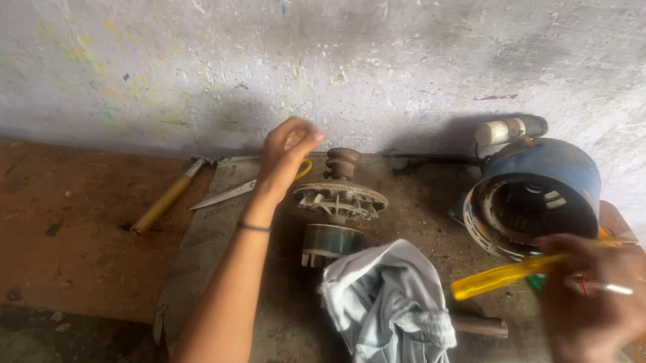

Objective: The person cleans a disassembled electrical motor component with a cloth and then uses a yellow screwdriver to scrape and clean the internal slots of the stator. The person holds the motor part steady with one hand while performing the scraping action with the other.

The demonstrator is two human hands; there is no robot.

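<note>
a rough, stained grey wall (pixel 389 52) fills the far side; below it a worn brown wooden bench (pixel 47 241) carries a dusty grey sheet (pixel 208 256) laid flat; at far right sits a round blue motor housing (pixel 543 193), hollow, with coppery windings inside and a pale cylinder on top; near the middle lies a crumpled light grey cloth (pixel 390 310), soft and folded; just beyond it stands a motor rotor (pixel 336 204), a dirty metal spindle with a finned disc and a dull drum below; to the left, well apart, lies a hammer (pixel 166 197) with a yellowish wooden handle, and scissors (pixel 241 190) with steel blades and a yellow loop; the left hand (pixel 284 154) hangs over the scissors' loop, fingers curled loosely, gripping nothing that shows; the right hand (pixel 600 299), blurred, is closed around a translucent yellow screwdriver (pixel 510 274), near right, in front of the housing
</note>
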